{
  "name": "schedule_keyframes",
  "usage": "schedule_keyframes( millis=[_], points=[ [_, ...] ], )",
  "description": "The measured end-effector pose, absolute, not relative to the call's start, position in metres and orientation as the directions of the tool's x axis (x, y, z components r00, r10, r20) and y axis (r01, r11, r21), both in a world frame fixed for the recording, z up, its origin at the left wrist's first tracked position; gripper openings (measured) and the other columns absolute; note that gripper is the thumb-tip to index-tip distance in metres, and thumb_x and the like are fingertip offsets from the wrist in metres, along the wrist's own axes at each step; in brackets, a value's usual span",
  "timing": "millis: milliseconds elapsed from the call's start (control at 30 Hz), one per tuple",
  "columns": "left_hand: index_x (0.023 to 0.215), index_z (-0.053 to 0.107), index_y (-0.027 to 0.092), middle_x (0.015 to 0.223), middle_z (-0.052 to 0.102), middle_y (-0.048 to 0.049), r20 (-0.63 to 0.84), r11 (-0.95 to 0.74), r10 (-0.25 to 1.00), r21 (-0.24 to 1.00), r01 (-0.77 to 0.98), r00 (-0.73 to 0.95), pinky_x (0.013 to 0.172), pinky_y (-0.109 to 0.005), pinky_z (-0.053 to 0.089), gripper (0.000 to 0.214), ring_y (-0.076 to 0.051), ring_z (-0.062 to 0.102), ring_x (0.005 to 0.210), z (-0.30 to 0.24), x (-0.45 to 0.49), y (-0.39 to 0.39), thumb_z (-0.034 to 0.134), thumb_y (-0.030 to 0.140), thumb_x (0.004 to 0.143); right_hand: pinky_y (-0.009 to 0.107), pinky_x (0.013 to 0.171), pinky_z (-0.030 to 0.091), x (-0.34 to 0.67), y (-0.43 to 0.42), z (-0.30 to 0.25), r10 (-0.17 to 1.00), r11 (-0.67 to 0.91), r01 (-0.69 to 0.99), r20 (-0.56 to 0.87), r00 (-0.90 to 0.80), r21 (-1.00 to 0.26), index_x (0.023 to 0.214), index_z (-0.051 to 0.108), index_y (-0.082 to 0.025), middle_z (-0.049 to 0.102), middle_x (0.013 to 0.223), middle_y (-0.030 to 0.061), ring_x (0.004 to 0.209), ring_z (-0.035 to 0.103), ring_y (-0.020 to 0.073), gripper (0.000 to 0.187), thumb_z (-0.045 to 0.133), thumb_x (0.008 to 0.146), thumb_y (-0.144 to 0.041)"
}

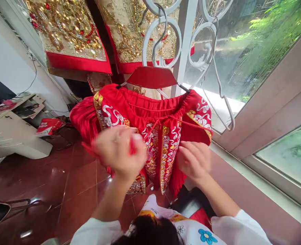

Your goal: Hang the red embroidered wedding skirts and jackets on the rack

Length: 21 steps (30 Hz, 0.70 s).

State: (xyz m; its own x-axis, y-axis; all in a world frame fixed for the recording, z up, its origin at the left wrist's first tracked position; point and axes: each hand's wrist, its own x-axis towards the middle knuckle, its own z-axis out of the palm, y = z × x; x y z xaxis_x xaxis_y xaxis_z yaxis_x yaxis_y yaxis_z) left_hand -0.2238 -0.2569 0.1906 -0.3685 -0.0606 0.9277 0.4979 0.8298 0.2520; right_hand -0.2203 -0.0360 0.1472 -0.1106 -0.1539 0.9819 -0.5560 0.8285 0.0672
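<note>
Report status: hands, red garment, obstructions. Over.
Left hand blurred, hold unclear. Right hand curled before red garment, hold unclear. Garment hung on hanger. Both hands block part of its front.

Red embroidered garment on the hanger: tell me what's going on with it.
A person's left hand, blurred, and right hand are up at the front of the red embroidered garment, one toward each side. It hangs on a red hanger at the white grille. Whether either hand grips the cloth is hard to tell.
</note>
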Motion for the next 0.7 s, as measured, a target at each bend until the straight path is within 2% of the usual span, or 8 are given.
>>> schedule_keyframes(
  millis=[67,167,233,333,467,533,633,700],
  points=[
    [0.100,0.062,0.020,0.102,0.059,-0.0102,0.919,0.856,0.056,0.157,0.492,-0.391,0.096,-0.046,0.030,0.020,-0.027,0.052,0.099,0.182,-0.232,-0.218,0.057,0.028,0.082,0.035,0.081,0.045,-0.229,-0.057,0.154,-0.146,0.831,-0.555,0.973,-0.177,0.024,0.113,0.056,-0.023,0.067,0.104,0.0075,0.094,0.059,0.0204,0.036,0.058,0.079,-0.012],
    [0.110,0.060,0.020,0.107,0.061,-0.0112,0.850,0.883,0.089,0.175,0.436,-0.520,0.097,-0.047,0.026,0.028,-0.027,0.052,0.098,0.179,-0.249,-0.199,0.054,0.032,0.086,0.039,0.088,0.043,-0.253,-0.066,0.178,-0.057,0.901,-0.426,0.950,-0.306,-0.083,0.114,0.057,-0.019,0.063,0.114,0.0117,0.102,0.055,0.0228,0.030,0.051,0.085,-0.017],
    [0.110,0.059,0.018,0.103,0.062,-0.0124,0.805,0.897,0.109,0.173,0.407,-0.583,0.095,-0.048,0.026,0.029,-0.029,0.051,0.097,0.183,-0.259,-0.203,0.052,0.034,0.087,0.038,0.084,0.042,-0.268,-0.062,0.193,-0.078,0.916,-0.387,0.902,-0.425,-0.103,0.107,0.060,-0.017,0.063,0.108,0.0119,0.097,0.055,0.0224,0.023,0.047,0.088,-0.019],
    [0.094,0.064,0.018,0.087,0.063,-0.0125,0.747,0.926,0.183,0.088,0.368,-0.639,0.090,-0.048,0.029,0.022,-0.030,0.052,0.091,0.192,-0.267,-0.214,0.046,0.029,0.090,0.031,0.070,0.042,-0.279,-0.055,0.203,-0.153,0.895,-0.430,0.823,-0.547,-0.120,0.096,0.061,-0.015,0.061,0.095,0.0100,0.082,0.054,0.0179,0.021,0.041,0.091,-0.019],
    [0.087,0.066,0.018,0.076,0.065,-0.0105,0.688,0.919,0.243,0.063,0.390,-0.684,0.084,-0.044,0.035,0.028,-0.027,0.055,0.083,0.211,-0.263,-0.225,0.038,0.015,0.089,0.027,0.060,0.036,-0.278,-0.052,0.205,-0.116,0.880,-0.431,0.789,-0.603,-0.200,0.088,0.059,-0.014,0.057,0.086,0.0083,0.070,0.051,0.0130,0.026,0.033,0.091,-0.013],
    [0.087,0.066,0.018,0.072,0.064,-0.0077,0.623,0.885,0.266,0.143,0.442,-0.735,0.078,-0.039,0.038,0.026,-0.024,0.056,0.073,0.225,-0.254,-0.230,0.040,0.017,0.089,0.027,0.057,0.033,-0.274,-0.051,0.210,-0.122,0.880,-0.431,0.784,-0.609,-0.198,0.082,0.058,-0.013,0.057,0.078,0.0072,0.064,0.048,0.0119,0.025,0.035,0.090,-0.013],
    [0.084,0.063,0.017,0.067,0.060,-0.0027,0.469,0.720,0.339,0.429,0.546,-0.815,0.064,-0.029,0.039,0.028,-0.016,0.053,0.060,0.246,-0.238,-0.236,0.038,0.024,0.091,0.026,0.052,0.027,-0.265,-0.047,0.224,-0.156,0.832,-0.512,0.795,-0.586,-0.214,0.073,0.056,-0.015,0.052,0.061,0.0015,0.054,0.041,0.0094,0.017,0.050,0.086,-0.025],
    [0.084,0.062,0.016,0.064,0.055,-0.0004,0.400,0.560,0.398,0.608,0.564,-0.826,0.054,-0.025,0.035,0.027,-0.012,0.048,0.055,0.259,-0.233,-0.239,0.039,0.028,0.091,0.025,0.049,0.025,-0.260,-0.040,0.237,-0.152,0.719,-0.623,0.805,-0.574,-0.308,0.070,0.054,-0.017,0.045,0.053,-0.0028,0.049,0.035,0.0070,0.019,0.058,0.081,-0.031]
  ],
)
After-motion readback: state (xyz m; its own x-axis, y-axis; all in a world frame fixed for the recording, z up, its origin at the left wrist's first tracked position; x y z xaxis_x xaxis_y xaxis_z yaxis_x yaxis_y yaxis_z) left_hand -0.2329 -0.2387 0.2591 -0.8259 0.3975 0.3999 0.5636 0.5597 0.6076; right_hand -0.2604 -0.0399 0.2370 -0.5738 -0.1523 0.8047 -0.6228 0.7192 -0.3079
